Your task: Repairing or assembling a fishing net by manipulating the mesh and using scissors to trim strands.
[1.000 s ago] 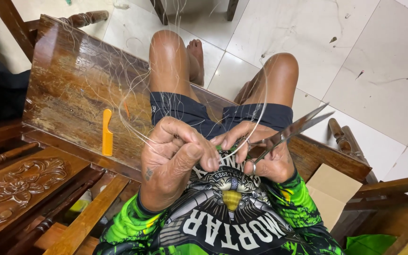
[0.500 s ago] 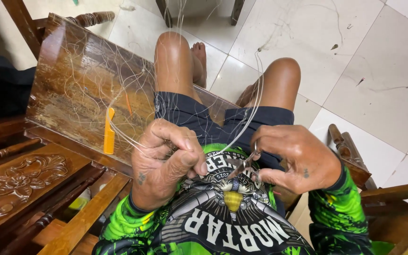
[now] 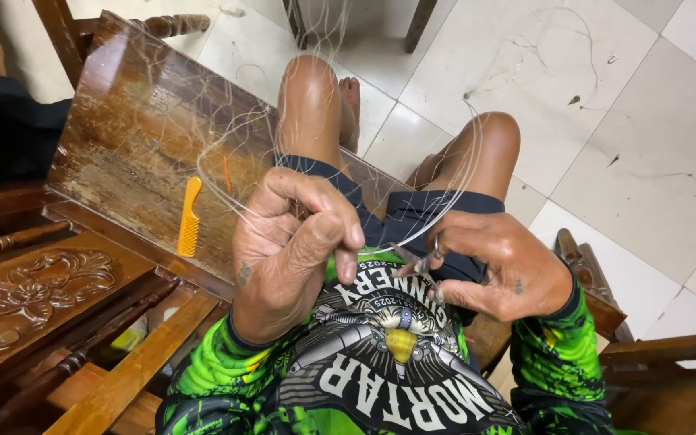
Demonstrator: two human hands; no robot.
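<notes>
Down at the lap, the left hand (image 3: 296, 250) has its fingers (image 3: 340, 229) pinched together on thin pale strands (image 3: 235, 161), which fan up and away over the wooden desk (image 3: 122, 153). Just right of it, the right hand (image 3: 501, 274) has its fingers closed on small metal scissors (image 3: 416, 262), blades pointing left toward the pinched strands. An orange comb (image 3: 189, 216) lies on the desk, left of the hands.
</notes>
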